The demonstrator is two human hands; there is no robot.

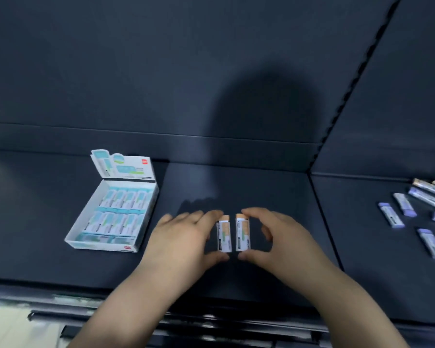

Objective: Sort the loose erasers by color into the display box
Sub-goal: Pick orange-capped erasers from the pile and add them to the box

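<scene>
Both bare forearms reach forward and lean toward each other. The left hand (186, 237) pinches a small orange-ended eraser in a white sleeve (224, 234) lengthwise between the thumb and the curved forefinger. The right hand (281, 237) holds a second orange-ended eraser (242, 233) in the same way, mirrored.
</scene>
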